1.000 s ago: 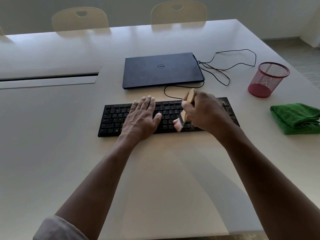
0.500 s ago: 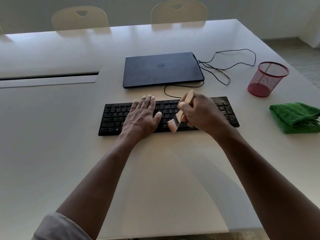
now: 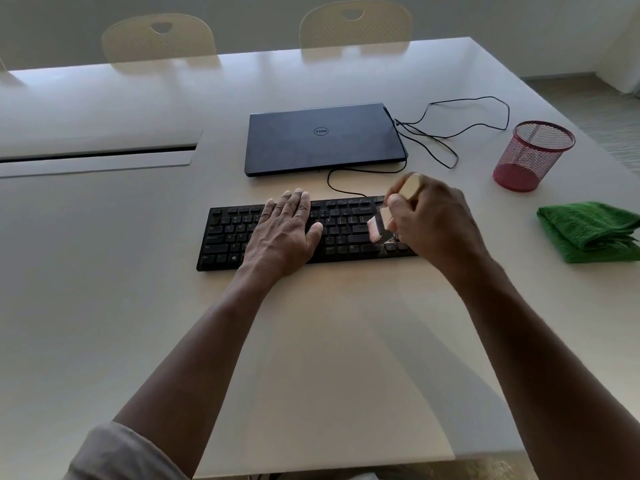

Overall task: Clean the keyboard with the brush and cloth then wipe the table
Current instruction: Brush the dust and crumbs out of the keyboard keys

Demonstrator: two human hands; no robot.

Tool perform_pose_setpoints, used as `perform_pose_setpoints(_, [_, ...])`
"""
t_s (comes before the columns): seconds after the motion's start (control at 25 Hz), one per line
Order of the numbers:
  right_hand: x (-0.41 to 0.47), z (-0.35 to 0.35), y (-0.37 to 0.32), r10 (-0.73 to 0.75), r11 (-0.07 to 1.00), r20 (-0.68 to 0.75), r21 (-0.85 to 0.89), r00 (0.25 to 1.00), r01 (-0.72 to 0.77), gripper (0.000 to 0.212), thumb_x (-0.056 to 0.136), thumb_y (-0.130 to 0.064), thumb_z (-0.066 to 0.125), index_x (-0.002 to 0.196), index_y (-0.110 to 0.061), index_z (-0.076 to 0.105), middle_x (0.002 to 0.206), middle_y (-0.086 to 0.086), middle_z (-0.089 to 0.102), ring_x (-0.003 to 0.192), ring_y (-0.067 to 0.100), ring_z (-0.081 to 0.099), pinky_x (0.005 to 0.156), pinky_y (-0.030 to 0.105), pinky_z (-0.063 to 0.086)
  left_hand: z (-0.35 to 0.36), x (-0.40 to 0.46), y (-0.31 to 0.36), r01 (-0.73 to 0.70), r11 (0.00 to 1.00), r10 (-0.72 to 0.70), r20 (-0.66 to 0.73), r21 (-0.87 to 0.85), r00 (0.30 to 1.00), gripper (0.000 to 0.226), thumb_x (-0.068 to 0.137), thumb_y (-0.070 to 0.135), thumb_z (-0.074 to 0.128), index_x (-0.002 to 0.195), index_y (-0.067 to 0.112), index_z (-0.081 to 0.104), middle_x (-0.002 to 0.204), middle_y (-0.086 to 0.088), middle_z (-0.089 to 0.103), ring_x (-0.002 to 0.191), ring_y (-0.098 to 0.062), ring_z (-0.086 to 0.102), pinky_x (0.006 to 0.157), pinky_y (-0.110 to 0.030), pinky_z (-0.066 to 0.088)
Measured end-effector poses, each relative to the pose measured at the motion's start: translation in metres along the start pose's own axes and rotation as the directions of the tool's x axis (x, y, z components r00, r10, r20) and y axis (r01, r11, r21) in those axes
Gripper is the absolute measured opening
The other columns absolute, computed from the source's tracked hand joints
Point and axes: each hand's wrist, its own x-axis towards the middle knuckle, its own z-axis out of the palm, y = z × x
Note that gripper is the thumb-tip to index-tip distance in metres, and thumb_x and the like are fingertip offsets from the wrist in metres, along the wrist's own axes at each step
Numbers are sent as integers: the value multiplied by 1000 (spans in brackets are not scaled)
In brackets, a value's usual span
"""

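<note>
Pale worktop [image 3: 104,306] fills the view, w/ two cream chairs [image 3: 159,38] behind its far edge at 12 o'clock. Black keyboard [image 3: 225,233] lies mid-worktop, long side across the view. Left hand [image 3: 282,233] lies flat on the keys near the kbd's middle, fingers straight and close together, thumb out toward 3 o'clock. Right hand [image 3: 433,220] is curled round the brush [image 3: 377,226] over the kbd's right part; wooden handle end sticks up out of the fist toward 12, pinkish bristles point down-left, on or just above the keys — blurred, can't tell if touching. Light specks of dirt show on keys just below the bristles. Green cloth [image 3: 588,233], folded, lies on the worktop at 3 o'clock of the kbd, well apart from it, partly cut by the frame edge. Closed dark laptop [image 3: 322,138] sits at 12 o'clock of the kbd, just beyond it. Thin black cable [image 3: 481,98] loops from the laptop's right side toward 2 o'clock; another strand curves down to the kbd's back edge. Red mesh cup [image 3: 533,155] stands upright at 2 o'clock, near the cloth. Grey sleeve [image 3: 114,452] shows at the left forearm, at 7 o'clock.
</note>
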Motion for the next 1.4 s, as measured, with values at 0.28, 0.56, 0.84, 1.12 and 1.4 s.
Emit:
perform_pose_setpoints(0.28, [-36,4,23,112,965,65,232,992,-124,7,99,-26,60,100,-27,67,81,-3,77,64,13,73,61,31,60,1,0,0,1,1000,-1,-7,-6,1000,68,105,49,24,161,16,7,169,-2,5,155,-13,-2,125,-35,-5])
perform_pose_setpoints(0.56, [-28,-16,20,152,947,101,269,983,-174,12,102,-28,56,98,-24,67,73,-2,77,56,15,72,51,23,50,3,1,-1,1,1000,-1,-9,-10,1000,67,105,50,24,161,17,7,169,-2,4,154,-12,-3,125,-35,-5])
perform_pose_setpoints(0.84, [-27,-20,27,132,988,-13,79,991,-131,15,102,-32,55,99,-25,67,79,-1,76,63,16,72,65,30,59,3,1,-2,-1,1000,1,-8,-5,1000,68,105,50,23,161,17,6,169,-1,4,155,-13,-3,125,-35,-5])
perform_pose_setpoints(1.12, [-34,2,9,11,986,91,162,996,-26,12,103,-30,57,98,-25,67,72,-8,74,58,8,69,68,35,61,3,0,-1,-6,1000,6,-19,-9,1000,68,105,50,24,161,17,8,169,-2,6,155,-13,-2,125,-35,-4])
perform_pose_setpoints(1.4, [-28,-2,5,-43,994,31,102,999,40,17,102,-35,55,98,-24,68,77,-2,74,67,19,71,73,43,60,3,0,-2,-7,1000,6,-19,-5,1000,68,104,51,24,161,17,7,169,-2,5,155,-13,-2,125,-35,-5])
